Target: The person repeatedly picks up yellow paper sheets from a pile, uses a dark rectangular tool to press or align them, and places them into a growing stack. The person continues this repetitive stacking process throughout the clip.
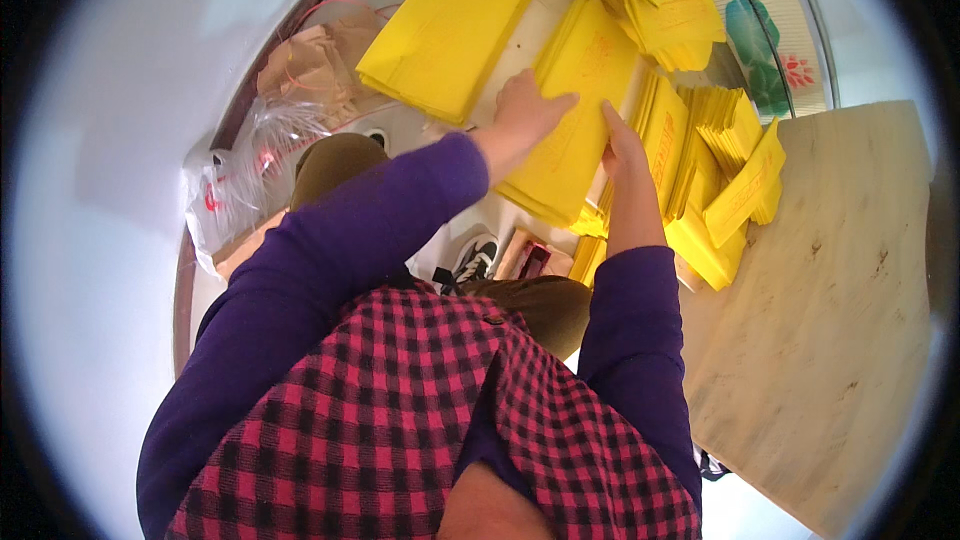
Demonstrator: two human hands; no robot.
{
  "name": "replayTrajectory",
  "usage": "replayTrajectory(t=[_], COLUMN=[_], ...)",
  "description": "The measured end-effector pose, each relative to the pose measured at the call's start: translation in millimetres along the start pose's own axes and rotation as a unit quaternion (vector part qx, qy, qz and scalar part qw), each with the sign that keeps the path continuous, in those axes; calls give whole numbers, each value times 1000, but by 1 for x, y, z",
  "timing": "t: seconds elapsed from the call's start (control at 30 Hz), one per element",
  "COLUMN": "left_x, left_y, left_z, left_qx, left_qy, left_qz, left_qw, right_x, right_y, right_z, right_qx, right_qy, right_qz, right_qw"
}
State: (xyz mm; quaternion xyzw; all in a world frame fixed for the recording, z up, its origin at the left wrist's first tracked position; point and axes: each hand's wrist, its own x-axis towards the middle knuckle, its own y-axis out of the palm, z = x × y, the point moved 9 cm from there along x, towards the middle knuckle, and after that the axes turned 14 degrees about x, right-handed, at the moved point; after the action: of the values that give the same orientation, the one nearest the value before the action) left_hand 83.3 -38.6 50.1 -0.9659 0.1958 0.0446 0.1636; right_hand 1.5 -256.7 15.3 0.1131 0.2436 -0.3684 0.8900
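A thick stack of flat yellow paper pieces [560, 168] with faint reddish print lies tilted in front of me, held between both hands. My left hand [520, 115] grips its left edge, the thumb over the top sheet and the other fingers partly hidden. On the opposite edge, my right hand [624, 148] is closed with its thumb pointing up along the side; its other fingers are mostly hidden. A wider yellow stack [450, 25] rests to the left, apart from the held one. Close by on the right are several more yellow bundles [668, 125], some standing on edge.
Fanned yellow bundles [675, 15] lie at the far right, near a green plastic item [755, 45]. A pale wooden board [825, 300] extends along the right. Crumpled brown paper [310, 70] and a clear plastic bag [265, 145] sit at the left. Below are my knees and a shoe [476, 258].
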Motion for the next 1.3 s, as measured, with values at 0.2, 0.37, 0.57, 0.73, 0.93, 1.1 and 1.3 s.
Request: replayTrajectory(t=[0.2, 0.37, 0.57, 0.73, 0.93, 1.1, 1.3], left_x=[69, 63, 23, -10, -56, -90, -91], left_y=[54, 63, 67, 63, 54, 43, 11], left_z=[11, 0, -6, 2, -3, -35, -111], left_qx=[-170, -310, -310, -301, -358, -338, -178], left_qy=[-142, -129, -161, -203, -171, -70, 180], left_qz=[147, 285, 364, 371, 356, 343, 298], left_qw=[964, 898, 864, 854, 846, 874, 920], right_x=[20, 10, -18, -42, -95, -140, -178], right_y=[-1, 14, 16, 2, -9, -17, -25], right_z=[2, -3, -11, -23, -44, -47, 30], right_qx=[49, 102, 161, 166, 209, 280, 270], right_qy=[4, 23, 24, -2, 33, -51, -213], right_qz=[-5, 18, 64, 60, 100, 132, 160], right_qw=[999, 994, 985, 984, 972, 950, 925])
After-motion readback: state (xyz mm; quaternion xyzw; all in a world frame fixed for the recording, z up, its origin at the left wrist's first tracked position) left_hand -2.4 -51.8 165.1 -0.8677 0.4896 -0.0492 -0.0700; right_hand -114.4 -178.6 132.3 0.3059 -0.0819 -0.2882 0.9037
